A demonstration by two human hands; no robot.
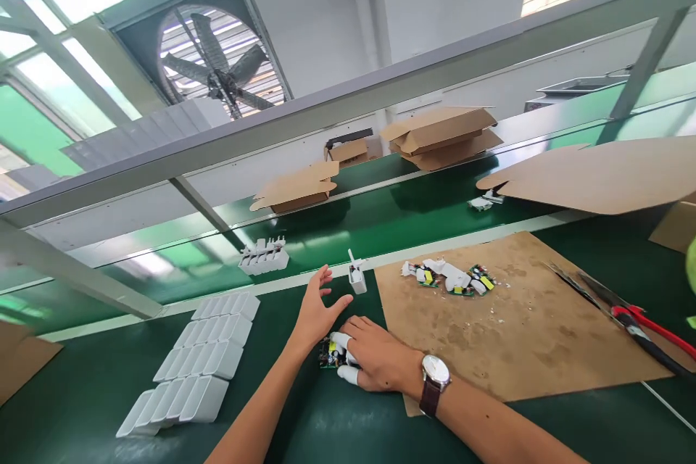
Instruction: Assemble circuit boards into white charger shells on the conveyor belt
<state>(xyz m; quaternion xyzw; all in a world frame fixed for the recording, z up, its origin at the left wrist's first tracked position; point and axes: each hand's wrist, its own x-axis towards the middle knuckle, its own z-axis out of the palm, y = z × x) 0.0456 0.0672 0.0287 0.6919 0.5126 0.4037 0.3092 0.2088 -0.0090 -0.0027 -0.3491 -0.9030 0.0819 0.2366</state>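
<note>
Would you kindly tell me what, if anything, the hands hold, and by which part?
The left hand is open, holding nothing. The right hand covers the right side of a circuit board; whether it grips it cannot be told.

This looks like a workshop, maybe part of a factory. I am at a long green table point(315, 420). On it I see rows of white cases point(201, 348) that look the same, and a pile of little circuit boards point(449, 277) on a brown sheet point(505, 341). Cutters point(625, 310) with red handles lie by it. Flat brown boxes point(440, 136) sit at the back. A metal rail point(348, 119) runs across, and a huge fan point(220, 80) fills a wall hole.
</note>
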